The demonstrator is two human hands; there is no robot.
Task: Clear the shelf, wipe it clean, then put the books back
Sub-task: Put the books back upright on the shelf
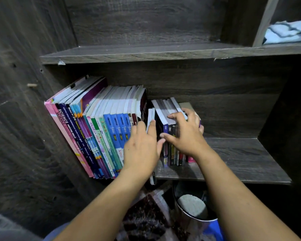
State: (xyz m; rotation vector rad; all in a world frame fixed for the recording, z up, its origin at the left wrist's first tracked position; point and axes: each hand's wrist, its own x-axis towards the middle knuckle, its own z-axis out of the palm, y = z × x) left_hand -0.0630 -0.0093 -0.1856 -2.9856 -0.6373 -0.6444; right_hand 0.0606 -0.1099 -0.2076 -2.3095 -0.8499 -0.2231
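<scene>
Two hands work at one shelf [241, 159] of a dark wood bookcase. The books stand on it in two groups. The tall books [97, 129] fill its left end and lean left against the side wall. There are roughly twenty of them, too tightly packed for an exact count. Four of them have blue spines [118, 131] marked "fokus", and two at the far left are pink. The small books [165, 108], about seven, stand just right of them, with one thin book [151, 113] between the groups.

The left hand [142, 146] lies flat with straight fingers against the tall spines, its forefinger on the thin book. The right hand [184, 134] grips the small books, with the fingers spread over their tops and the thumb on the spines. It hides the rightmost ones. The right half of the shelf is bare.

One pale blue cloth [287, 32] lies crumpled in the upper right compartment, cut off by the frame edge. The board above [146, 52] holds nothing visible. Below the shelf stands one bin [184, 221] with a grey lump [193, 206] inside, on a patterned rug [146, 220]. The forearms cover part of both.
</scene>
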